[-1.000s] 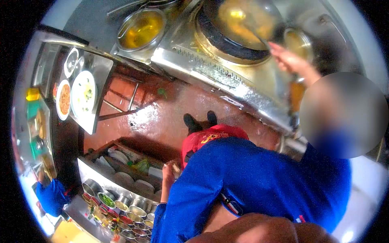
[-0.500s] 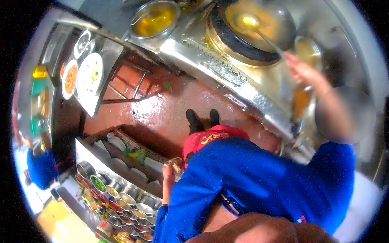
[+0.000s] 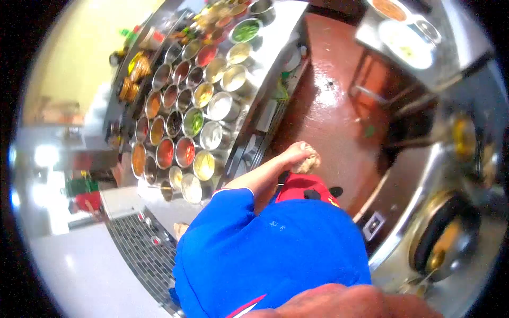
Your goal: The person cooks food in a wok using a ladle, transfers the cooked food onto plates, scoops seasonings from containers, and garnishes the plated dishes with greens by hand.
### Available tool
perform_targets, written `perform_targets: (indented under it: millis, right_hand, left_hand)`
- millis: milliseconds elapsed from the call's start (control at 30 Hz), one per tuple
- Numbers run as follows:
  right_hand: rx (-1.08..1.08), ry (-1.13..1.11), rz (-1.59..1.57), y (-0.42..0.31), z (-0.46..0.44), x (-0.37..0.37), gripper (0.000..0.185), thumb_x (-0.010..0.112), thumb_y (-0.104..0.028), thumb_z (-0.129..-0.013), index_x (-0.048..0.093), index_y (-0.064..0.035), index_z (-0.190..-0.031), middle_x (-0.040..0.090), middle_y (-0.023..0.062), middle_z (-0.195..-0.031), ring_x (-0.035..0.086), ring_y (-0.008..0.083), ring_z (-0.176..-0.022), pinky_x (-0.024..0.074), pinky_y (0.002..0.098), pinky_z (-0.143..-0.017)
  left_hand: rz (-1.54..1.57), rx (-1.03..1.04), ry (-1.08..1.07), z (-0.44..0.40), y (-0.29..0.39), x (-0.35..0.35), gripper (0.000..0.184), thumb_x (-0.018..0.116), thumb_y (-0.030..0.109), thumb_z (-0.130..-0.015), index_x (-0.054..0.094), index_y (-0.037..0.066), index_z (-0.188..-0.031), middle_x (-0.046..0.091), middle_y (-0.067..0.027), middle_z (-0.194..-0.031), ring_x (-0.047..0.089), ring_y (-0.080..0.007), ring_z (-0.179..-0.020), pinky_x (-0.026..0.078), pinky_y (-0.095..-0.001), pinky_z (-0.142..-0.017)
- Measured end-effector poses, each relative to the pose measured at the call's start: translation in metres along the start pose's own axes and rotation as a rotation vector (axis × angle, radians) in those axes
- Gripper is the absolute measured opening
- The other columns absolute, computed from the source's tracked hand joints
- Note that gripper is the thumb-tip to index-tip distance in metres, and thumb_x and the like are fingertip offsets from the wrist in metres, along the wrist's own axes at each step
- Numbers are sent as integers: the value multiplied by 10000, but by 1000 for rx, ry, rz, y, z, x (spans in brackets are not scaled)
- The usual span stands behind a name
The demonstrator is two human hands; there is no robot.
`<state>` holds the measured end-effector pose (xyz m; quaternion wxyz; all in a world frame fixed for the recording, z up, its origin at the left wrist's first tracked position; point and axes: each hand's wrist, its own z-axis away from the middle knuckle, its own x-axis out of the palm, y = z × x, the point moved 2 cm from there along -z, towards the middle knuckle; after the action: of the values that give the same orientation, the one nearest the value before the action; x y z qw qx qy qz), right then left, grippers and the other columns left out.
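My left hand (image 3: 294, 154) is closed around a crumpled beige cloth (image 3: 307, 161), held in front of the red apron (image 3: 302, 188). To its left stands a counter with rows of steel containers holding ingredients, among them one with chopped greens (image 3: 246, 32) and one with red pieces (image 3: 185, 152). My right hand is out of view. A ladle (image 3: 436, 261) rests in the dark wok (image 3: 461, 249) at the lower right, with brownish food beside it; what lies around its handle is blurred.
Plates of food, including a large white plate (image 3: 407, 45), sit on a table at the upper right. Wet red floor (image 3: 334, 100) lies between the counter and the stove. A steel bowl with yellow liquid (image 3: 463, 139) stands at the right, and a tiled dark strip (image 3: 140, 249) at the lower left.
The view has swung from the stove toward the ingredient counter. My right hand, which held the ladle over the wok, has left the view. The cloth stays in my left hand.
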<state>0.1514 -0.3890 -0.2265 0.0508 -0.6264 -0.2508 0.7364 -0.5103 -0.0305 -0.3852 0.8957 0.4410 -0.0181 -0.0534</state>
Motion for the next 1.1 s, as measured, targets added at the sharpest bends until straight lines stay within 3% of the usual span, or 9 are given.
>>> perform_targets:
  millis: [267, 300, 500, 633, 700, 767, 933, 1033, 1100]
  right_hand:
    - [-27, -606, -268, -266, 171, 103, 604, 491, -85, -880, 319, -150, -1455, 574, 99, -872, 546, 184, -540, 474, 321, -440]
    - [-196, -689, -424, -294, 204, 136, 579, 490, -82, -870, 346, -174, -1423, 431, 25, -730, 353, 62, -430, 302, 211, -328]
    - [-759, -1540, -182, -492, 468, 236, 447, 565, -121, -855, 444, -69, -1282, 404, -29, -583, 396, 70, -383, 347, 232, -310]
    - [-1111, -1944, -31, -587, 659, 304, 570, 577, -91, -813, 470, -18, -1368, 533, -34, -828, 491, 73, -643, 404, 218, -530]
    - [-1248, -1886, 97, -615, 759, 320, 484, 577, -98, -829, 509, -9, -1300, 574, 2, -805, 525, 90, -630, 428, 237, -529]
    - [-1662, -1865, 168, -637, 852, 351, 516, 577, -140, -854, 464, -34, -1346, 550, 34, -751, 522, 78, -623, 429, 251, -504]
    - [-2523, -1137, 312, -667, 1033, 411, 593, 476, -33, -827, 353, -12, -1407, 636, 310, -1018, 642, 428, -942, 500, 502, -793]
    - [-2615, -893, 416, -661, 1083, 428, 537, 495, -27, -816, 392, 30, -1340, 664, 273, -925, 658, 412, -891, 519, 487, -752]
    - [-2590, -1021, 581, -659, 1091, 417, 479, 502, -25, -811, 438, 51, -1280, 663, 277, -895, 663, 413, -862, 525, 480, -722]
  left_hand:
    - [149, 111, 34, 90, 28, -122, 328, 639, 51, -691, 616, -23, -1010, 653, -90, -963, 612, -181, -912, 506, -314, -818]
    - [357, 232, 54, 92, 0, -136, 330, 656, 57, -705, 609, -15, -1023, 654, -85, -964, 619, -175, -917, 510, -303, -830]
    - [911, 205, 134, 175, -27, -229, 330, 639, 61, -767, 575, 32, -1089, 646, -85, -1001, 644, -196, -917, 541, -347, -835]
    - [1092, 295, 312, 243, -47, -278, 306, 631, 66, -797, 579, 47, -1097, 657, -76, -988, 649, -174, -913, 531, -335, -846]
    - [1156, 363, 393, 278, -63, -291, 324, 651, 87, -807, 572, 50, -1118, 656, -81, -1017, 648, -178, -944, 532, -344, -860]
    - [1209, 356, 599, 313, -83, -296, 398, 635, 87, -799, 537, 36, -1182, 645, -116, -1070, 650, -212, -976, 533, -348, -881]
    - [1419, 324, 914, 371, -111, -297, 438, 580, 82, -804, 507, -19, -1224, 636, -161, -1103, 651, -245, -997, 531, -354, -906]
    - [1479, 293, 1023, 380, -122, -295, 427, 574, 92, -809, 508, -50, -1205, 637, -159, -1110, 650, -248, -992, 530, -354, -896]
    - [1440, 345, 995, 376, -136, -295, 414, 579, 91, -811, 519, -41, -1199, 639, -150, -1107, 649, -239, -984, 529, -345, -882]
